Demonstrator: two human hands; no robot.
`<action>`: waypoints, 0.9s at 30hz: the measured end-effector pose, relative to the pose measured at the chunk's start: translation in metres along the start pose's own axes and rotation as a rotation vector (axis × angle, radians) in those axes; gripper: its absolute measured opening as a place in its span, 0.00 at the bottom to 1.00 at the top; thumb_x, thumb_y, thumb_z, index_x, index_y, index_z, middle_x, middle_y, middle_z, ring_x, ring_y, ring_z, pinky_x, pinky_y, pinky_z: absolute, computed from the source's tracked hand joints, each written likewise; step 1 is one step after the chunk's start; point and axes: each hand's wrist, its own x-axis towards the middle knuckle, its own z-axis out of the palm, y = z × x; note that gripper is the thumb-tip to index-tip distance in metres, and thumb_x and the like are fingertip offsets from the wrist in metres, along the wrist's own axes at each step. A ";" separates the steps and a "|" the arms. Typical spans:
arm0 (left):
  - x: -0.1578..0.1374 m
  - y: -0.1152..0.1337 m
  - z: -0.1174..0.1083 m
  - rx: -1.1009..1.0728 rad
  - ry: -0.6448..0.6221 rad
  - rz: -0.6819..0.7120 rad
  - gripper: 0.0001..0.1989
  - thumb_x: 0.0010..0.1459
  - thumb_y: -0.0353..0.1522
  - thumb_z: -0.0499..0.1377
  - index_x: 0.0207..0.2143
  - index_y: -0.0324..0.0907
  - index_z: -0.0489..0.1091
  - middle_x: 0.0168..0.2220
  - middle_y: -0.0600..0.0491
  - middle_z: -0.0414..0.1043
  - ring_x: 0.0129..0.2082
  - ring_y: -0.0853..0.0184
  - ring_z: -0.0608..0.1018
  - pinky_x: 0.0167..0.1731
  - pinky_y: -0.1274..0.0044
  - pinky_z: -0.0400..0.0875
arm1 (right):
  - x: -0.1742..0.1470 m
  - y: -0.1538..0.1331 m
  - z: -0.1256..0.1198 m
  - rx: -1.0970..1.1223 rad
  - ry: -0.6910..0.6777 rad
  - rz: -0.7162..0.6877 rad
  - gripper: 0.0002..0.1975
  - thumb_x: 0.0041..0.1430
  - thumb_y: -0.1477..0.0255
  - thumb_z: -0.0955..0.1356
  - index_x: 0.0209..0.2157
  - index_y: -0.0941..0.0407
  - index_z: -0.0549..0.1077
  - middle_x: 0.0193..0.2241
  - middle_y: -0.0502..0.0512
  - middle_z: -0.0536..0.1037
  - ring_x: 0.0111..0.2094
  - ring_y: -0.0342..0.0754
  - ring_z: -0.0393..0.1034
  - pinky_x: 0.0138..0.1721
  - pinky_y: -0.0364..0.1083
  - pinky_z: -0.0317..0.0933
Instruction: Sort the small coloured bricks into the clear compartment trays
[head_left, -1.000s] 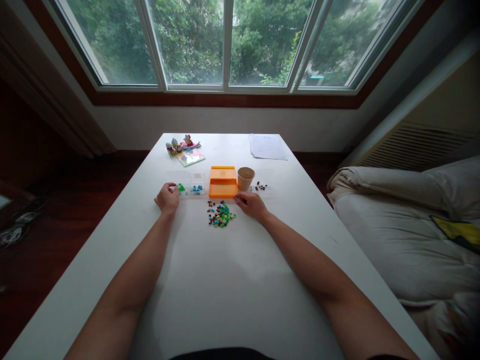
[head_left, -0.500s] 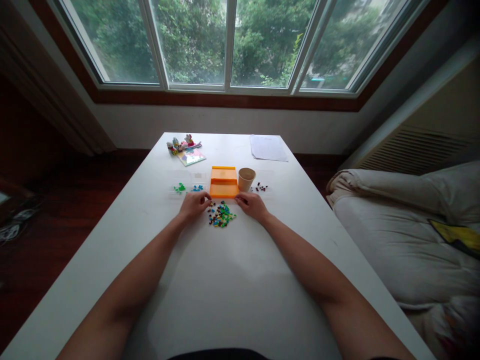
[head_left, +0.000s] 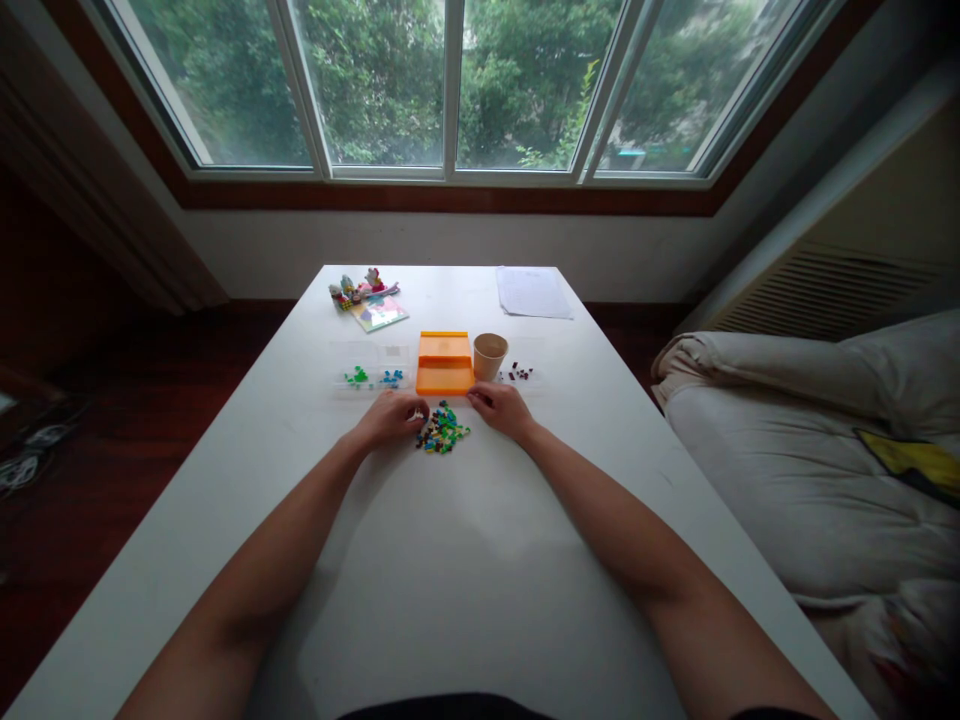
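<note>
A small heap of mixed green, blue, yellow and dark toy bricks lies on the white table. My left hand reaches the heap's left edge, its thumb and fingers curled together in a pinch. Whatever is between those fingertips is too small to make out. My right hand rests with fingers closed by the near right corner of the orange tray; its fingertips hide anything they may hold. Green bricks and blue bricks sit in a clear compartment box on the left.
Right of the orange tray stands a paper cup, with dark brown bricks beyond it in a clear container. At the back are toy figures, a colourful booklet and paper sheets. A sofa flanks the table's right side.
My left hand has shifted slightly right and nearer, from beside the heap onto its left edge. My right hand stays by the tray corner. The view has moved slightly.
</note>
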 end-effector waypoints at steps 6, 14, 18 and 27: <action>0.001 -0.005 0.003 0.005 0.034 0.025 0.09 0.55 0.31 0.59 0.36 0.46 0.79 0.26 0.55 0.73 0.28 0.68 0.73 0.34 0.77 0.63 | 0.001 0.000 0.001 -0.001 -0.012 0.005 0.09 0.65 0.68 0.66 0.35 0.55 0.78 0.27 0.51 0.78 0.26 0.43 0.64 0.31 0.42 0.55; 0.003 -0.019 0.011 -0.057 0.185 -0.054 0.09 0.58 0.34 0.59 0.38 0.44 0.78 0.21 0.58 0.67 0.23 0.71 0.67 0.30 0.77 0.60 | 0.001 -0.001 0.000 0.001 -0.011 -0.002 0.10 0.65 0.68 0.66 0.35 0.55 0.78 0.26 0.51 0.77 0.26 0.43 0.64 0.30 0.42 0.55; 0.004 -0.028 0.011 -0.078 0.298 -0.136 0.11 0.59 0.37 0.58 0.39 0.44 0.77 0.21 0.59 0.64 0.23 0.71 0.67 0.28 0.78 0.58 | 0.001 -0.001 0.000 0.009 -0.010 0.001 0.09 0.65 0.68 0.66 0.36 0.55 0.78 0.27 0.51 0.77 0.25 0.43 0.64 0.31 0.43 0.55; 0.003 -0.046 0.004 -0.042 0.571 -0.457 0.13 0.61 0.40 0.56 0.42 0.46 0.76 0.23 0.58 0.65 0.25 0.69 0.70 0.30 0.78 0.60 | 0.001 -0.002 0.001 0.025 -0.019 0.014 0.10 0.65 0.68 0.66 0.35 0.55 0.78 0.28 0.51 0.78 0.26 0.43 0.65 0.31 0.43 0.55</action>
